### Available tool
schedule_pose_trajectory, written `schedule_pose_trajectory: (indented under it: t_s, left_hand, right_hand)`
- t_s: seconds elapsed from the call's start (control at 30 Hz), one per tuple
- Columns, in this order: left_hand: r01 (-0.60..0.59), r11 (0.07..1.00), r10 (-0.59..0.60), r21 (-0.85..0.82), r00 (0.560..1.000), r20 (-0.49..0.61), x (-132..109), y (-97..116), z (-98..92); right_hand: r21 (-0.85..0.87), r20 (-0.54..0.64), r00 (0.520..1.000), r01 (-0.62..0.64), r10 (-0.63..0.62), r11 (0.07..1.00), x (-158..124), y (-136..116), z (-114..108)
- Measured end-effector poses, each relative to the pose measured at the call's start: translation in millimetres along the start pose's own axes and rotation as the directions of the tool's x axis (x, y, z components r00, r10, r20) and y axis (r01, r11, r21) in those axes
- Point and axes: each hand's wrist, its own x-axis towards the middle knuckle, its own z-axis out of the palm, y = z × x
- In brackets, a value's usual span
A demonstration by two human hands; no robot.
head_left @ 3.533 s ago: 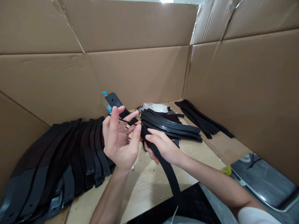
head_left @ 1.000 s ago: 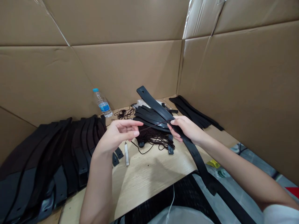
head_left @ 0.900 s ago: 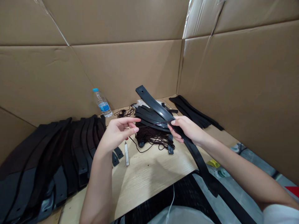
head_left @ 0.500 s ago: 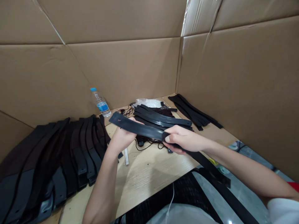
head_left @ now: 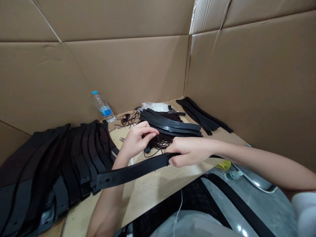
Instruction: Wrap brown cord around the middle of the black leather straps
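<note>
Right hand [head_left: 189, 152] clamped on black strap [head_left: 130, 171]; left hand [head_left: 137, 141] pinching thread [head_left: 159, 146] behind it. Beyond: strap stack [head_left: 170, 125], thread tangle [head_left: 163, 141], water bottle [head_left: 103, 107].

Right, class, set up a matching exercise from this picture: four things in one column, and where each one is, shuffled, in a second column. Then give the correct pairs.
Things:
1. water bottle
2. black strap with a hole at its end
3. dark thread
4. fanned row of dark straps

Places:
A. pinched in the left hand
B. gripped in the right hand
C. along the left of the table
D. against the back cardboard wall

Pairs: 1-D, 2-B, 3-A, 4-C
</note>
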Motion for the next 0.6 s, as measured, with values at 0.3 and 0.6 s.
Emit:
schedule_pose_trajectory:
  t_s: [0.3,0.6]
  left_hand:
    - [-0.064,0.998,0.065,0.008,0.996,-0.057,1.7,4.7,7.6]
    - [-0.269,0.947,0.248,0.177,0.96,0.129,-3.3,1.2,10.0]
  right_hand:
    - [-0.149,-0.065,0.99,-0.13,0.122,0.98,0.3,-7.8,9.6]
    - [-0.53,0.127,0.905,-0.284,0.406,0.799,4.6,-4.3,7.6]
